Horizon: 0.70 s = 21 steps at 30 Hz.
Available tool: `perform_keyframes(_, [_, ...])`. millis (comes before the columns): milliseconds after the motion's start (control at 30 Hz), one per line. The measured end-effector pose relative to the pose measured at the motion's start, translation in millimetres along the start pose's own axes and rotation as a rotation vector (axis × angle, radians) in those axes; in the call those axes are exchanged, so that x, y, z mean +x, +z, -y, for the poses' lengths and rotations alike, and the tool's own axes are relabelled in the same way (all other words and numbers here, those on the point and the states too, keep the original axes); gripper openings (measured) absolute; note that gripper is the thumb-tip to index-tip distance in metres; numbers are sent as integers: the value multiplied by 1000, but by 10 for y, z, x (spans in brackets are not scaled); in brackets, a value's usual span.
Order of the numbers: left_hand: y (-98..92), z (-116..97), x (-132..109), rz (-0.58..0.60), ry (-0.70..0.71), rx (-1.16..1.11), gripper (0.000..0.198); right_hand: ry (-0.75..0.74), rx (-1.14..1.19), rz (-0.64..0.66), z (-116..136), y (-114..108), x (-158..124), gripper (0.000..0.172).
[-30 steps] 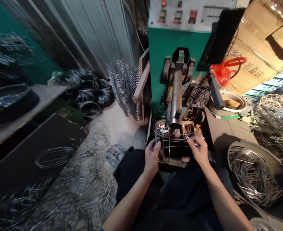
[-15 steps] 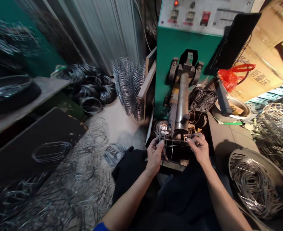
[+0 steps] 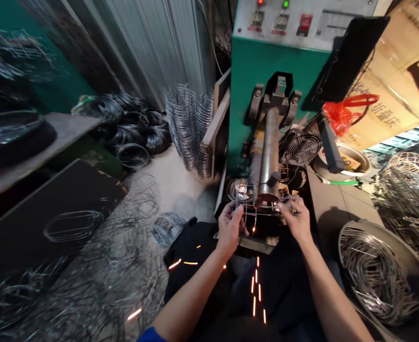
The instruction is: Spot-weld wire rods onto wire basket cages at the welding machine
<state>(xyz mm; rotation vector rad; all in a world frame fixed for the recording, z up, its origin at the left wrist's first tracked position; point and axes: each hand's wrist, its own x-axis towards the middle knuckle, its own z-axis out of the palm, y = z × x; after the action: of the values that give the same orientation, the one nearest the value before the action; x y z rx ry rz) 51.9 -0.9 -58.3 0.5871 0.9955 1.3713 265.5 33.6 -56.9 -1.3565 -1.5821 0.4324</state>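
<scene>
A small wire frame (image 3: 245, 209) of thin bent rods spans the space between my hands, right under the end of the spot welder's metal arm (image 3: 269, 161). My left hand (image 3: 230, 227) is closed on the frame's left side, thumb on top. At the other end, my right hand (image 3: 295, 216) pinches a wire of the same frame between thumb and fingers. Orange sparks (image 3: 254, 282) fly from the contact area and fall over my dark trousers. The lower electrode is mostly hidden behind the frame and hands.
The green welder cabinet (image 3: 247, 104) stands ahead, red and green lamps lit. Stacked wire rings (image 3: 184, 128) lean beside a wooden board. Loose wires (image 3: 117, 275) litter the floor at left. A basin (image 3: 345, 237) of wire pieces is at right, below a red bag (image 3: 339, 118).
Sparks have appeared below the welder's arm, and the green lamp has lit. The arm's tip meets the wire frame slightly lower. My hands keep nearly the same place and grip.
</scene>
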Motion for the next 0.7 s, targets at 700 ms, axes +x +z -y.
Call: perform_keyframes(700, [-977, -277, -698, 315, 183, 1095, 40, 127, -101, 639, 171, -60, -836, 41])
